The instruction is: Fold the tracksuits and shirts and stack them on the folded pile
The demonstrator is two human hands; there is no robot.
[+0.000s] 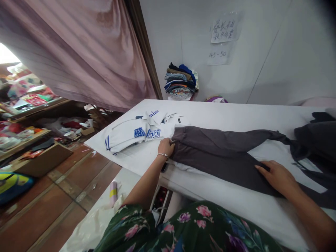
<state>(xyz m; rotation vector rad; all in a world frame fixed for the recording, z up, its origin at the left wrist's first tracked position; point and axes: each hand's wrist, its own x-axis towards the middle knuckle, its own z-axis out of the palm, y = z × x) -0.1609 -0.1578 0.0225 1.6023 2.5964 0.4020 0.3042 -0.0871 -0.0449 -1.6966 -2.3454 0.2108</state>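
Note:
A dark grey garment [215, 154], which looks like a pair of trousers, lies spread lengthwise over the white table. My left hand [166, 148] is closed on its left end, the fingertips pinching the near corner. Across the lower leg rests my right hand [279, 176], fingers stretched out over the cloth and thumb apart. Just beyond my left hand is a white garment [126, 134] with blue stripes and blue badges, touching or slightly under the grey one. At the right edge a rumpled dark garment [315, 141] with a cord partly meets the grey cloth.
Against the wall stands a stack of folded clothes [181, 82], with a purple and white item [216, 99] near it. A pink curtain [105, 45] hangs at left. Cartons [42, 161] clutter the tiled floor. Near my lap are a lilac roll [113, 193] and a pale plastic bag [91, 224].

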